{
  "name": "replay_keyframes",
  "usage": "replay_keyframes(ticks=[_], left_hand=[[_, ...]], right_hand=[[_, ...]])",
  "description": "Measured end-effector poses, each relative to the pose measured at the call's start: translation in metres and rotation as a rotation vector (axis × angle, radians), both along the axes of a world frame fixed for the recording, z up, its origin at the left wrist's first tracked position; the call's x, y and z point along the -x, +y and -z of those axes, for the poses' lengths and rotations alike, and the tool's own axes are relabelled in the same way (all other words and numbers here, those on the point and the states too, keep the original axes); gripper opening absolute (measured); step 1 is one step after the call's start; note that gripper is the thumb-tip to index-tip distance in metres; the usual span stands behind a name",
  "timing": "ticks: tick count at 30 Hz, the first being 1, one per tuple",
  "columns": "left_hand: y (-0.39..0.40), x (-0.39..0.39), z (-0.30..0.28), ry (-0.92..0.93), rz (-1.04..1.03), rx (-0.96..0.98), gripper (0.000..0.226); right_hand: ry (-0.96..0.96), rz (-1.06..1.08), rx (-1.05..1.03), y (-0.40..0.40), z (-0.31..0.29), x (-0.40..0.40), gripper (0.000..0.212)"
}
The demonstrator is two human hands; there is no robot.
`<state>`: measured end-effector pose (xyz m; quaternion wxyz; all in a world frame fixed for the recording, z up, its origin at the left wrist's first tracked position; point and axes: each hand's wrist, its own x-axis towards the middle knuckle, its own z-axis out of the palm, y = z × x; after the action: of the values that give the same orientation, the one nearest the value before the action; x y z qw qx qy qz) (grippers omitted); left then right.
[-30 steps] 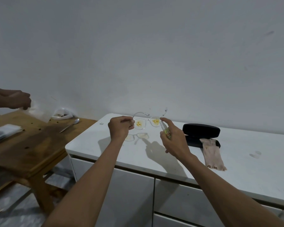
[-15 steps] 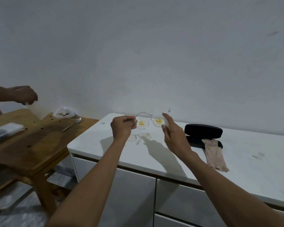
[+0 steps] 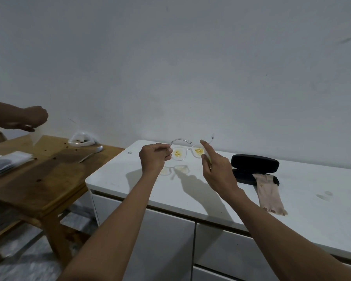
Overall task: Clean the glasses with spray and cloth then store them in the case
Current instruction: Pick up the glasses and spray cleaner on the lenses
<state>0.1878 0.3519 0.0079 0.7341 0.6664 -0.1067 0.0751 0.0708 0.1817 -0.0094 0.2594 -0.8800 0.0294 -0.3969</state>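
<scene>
Clear glasses point(image 3: 187, 152) in L hand point(image 3: 153, 159), R hand point(image 3: 216, 171) index now straight over spray point(image 3: 210, 159)

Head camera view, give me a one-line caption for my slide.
Left hand pinches clear glasses with yellow-smeared lenses over the white cabinet; right hand holds a small spray bottle beside them.

Case btm point(image 3: 244, 178) partly under cloth point(image 3: 269, 192)
</scene>
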Motion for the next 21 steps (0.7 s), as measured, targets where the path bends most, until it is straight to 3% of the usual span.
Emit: replay_keyframes(ticks=[6,16,21], left_hand=[[-0.0024,0.0013,-0.0001,0.010,0.008,0.006,0.016],[0.0001,0.0002,0.0004,0.001,0.003,-0.015,0.016],[-0.0006,0.0010,0.0002,-0.008,0.008,-0.014,0.015]], right_hand=[[-0.007,0.009,0.011,0.0020,-0.0004,-0.0017,0.049],[0.024,0.034,-0.048,0.0001,0.0002,-0.0023,0.026],[0.018,0.050,-0.065,0.0013,-0.0001,-0.0015,0.034]])
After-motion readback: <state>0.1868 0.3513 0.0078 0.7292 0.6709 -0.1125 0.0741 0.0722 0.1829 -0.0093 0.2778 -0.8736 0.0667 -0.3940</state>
